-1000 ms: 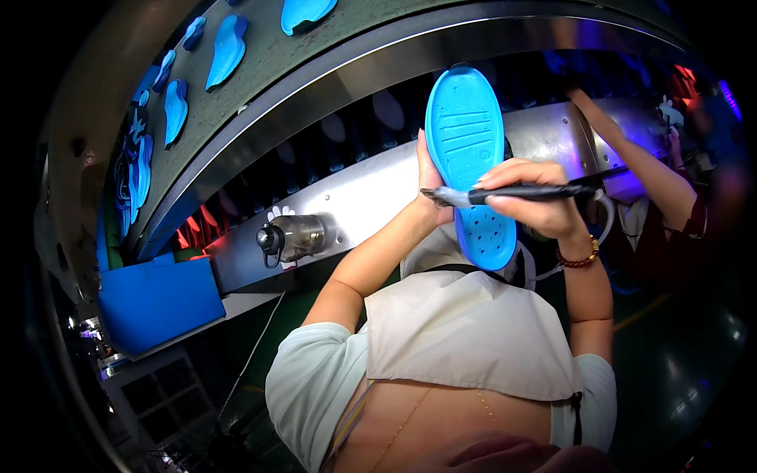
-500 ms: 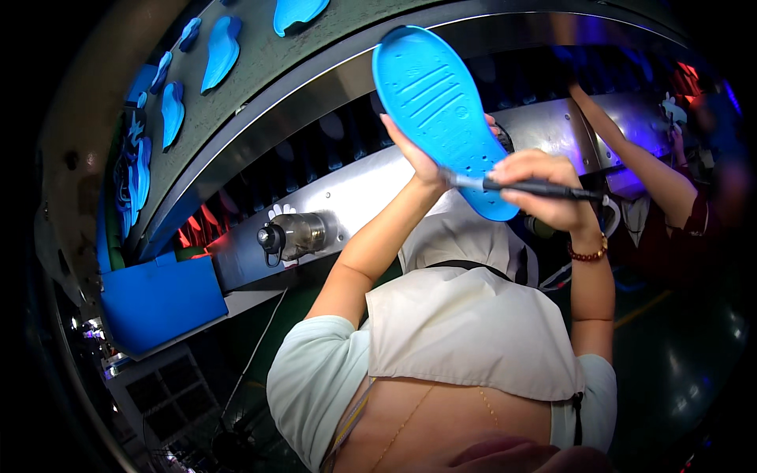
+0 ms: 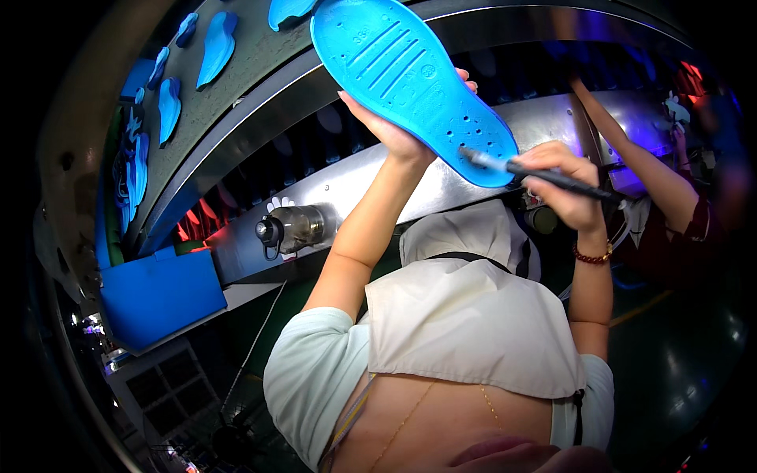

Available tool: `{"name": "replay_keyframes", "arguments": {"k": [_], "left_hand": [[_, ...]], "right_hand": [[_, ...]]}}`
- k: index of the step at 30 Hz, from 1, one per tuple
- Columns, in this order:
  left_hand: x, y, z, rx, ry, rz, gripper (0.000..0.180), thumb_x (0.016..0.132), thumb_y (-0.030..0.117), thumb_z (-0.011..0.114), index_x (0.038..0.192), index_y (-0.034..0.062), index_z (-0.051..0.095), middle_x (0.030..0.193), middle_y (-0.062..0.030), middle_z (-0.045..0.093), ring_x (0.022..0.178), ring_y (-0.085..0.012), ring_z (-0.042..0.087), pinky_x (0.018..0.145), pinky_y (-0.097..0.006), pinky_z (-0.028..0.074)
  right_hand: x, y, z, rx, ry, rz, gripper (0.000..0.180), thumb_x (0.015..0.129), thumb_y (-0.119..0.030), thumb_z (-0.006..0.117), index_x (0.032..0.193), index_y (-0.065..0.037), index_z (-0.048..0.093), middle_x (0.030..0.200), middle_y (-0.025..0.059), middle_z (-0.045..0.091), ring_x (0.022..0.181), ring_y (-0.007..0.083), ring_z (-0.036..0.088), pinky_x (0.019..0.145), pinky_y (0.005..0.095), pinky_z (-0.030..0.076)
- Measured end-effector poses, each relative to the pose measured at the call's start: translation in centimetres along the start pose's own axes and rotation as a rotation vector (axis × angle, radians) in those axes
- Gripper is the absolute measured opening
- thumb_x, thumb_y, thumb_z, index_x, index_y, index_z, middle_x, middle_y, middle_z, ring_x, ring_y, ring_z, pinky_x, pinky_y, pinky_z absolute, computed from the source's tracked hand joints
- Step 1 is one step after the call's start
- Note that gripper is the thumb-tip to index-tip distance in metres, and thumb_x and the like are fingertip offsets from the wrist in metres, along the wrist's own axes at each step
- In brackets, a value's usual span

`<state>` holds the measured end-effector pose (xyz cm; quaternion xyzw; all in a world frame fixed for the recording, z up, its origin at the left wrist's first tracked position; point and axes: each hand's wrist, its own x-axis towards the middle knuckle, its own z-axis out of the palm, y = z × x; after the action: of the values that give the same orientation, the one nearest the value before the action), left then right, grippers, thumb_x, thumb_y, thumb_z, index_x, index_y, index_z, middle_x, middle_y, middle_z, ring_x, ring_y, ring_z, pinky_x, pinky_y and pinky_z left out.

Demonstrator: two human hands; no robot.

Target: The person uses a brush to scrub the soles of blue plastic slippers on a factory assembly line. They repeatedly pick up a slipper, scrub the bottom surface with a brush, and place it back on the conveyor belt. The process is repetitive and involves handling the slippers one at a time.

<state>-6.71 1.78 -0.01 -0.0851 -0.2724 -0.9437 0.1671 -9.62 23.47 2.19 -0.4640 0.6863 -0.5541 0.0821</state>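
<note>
A bright blue shoe insole (image 3: 410,91) is tilted up before me, its ribbed and dimpled face showing. My left hand (image 3: 398,140) grips it from beneath, thumb along the near edge and fingertips showing past the far edge. In my right hand (image 3: 566,177) is a brush (image 3: 587,189) with a black handle, pinched between thumb and fingers. Its pale, blurred head lies over the narrow end of the insole, by the small holes; whether the tip touches cannot be made out.
More blue insoles (image 3: 217,49) lie on a dark conveyor belt (image 3: 260,59) at the upper left. A bottle (image 3: 300,229) rests on the metal ledge (image 3: 355,206), near a blue bin (image 3: 162,303). Another person's arm (image 3: 631,150) reaches in at the right.
The insole has moved left and upward with my left hand and looks larger. The brush has shifted from crossing the insole's near edge to over the holes at its narrow end.
</note>
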Motion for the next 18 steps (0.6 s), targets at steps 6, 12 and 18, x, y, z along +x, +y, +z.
{"name": "replay_keyframes", "arguments": {"k": [6,12,18], "left_hand": [[0.1,0.6,-0.6,0.026,-0.090,-0.013,0.103,0.063,0.083,0.007,0.117,0.0021,0.040,0.097,-0.0242,0.054,0.082,-0.0354,0.055,0.074,-0.046,0.045],[0.8,0.7,-0.8,0.042,-0.104,-0.004,0.104,0.063,0.081,0.004,0.121,0.0017,0.037,0.100,-0.0251,0.053,0.087,-0.0365,0.054,0.077,-0.047,0.045],[0.7,0.9,2.1,0.018,0.069,-0.119,0.098,0.070,0.076,0.007,0.122,-0.0020,0.034,0.110,-0.0248,0.047,0.096,-0.0357,0.051,0.083,-0.046,0.042]], "right_hand": [[-0.4,-0.5,-0.4,0.319,-0.154,0.022,0.019,0.063,0.006,0.064,0.082,0.001,0.063,0.084,0.0107,0.063,0.083,0.0198,0.057,0.076,0.0274,0.045],[-0.3,0.2,0.1,0.179,-0.139,-0.014,0.022,0.065,0.005,0.064,0.087,0.001,0.063,0.087,0.0100,0.064,0.087,0.0198,0.056,0.079,0.0283,0.044],[-0.9,2.2,0.8,0.821,0.127,0.279,0.019,0.077,0.002,0.053,0.095,0.004,0.056,0.097,0.0170,0.058,0.091,0.0223,0.058,0.084,0.0315,0.045]]}}
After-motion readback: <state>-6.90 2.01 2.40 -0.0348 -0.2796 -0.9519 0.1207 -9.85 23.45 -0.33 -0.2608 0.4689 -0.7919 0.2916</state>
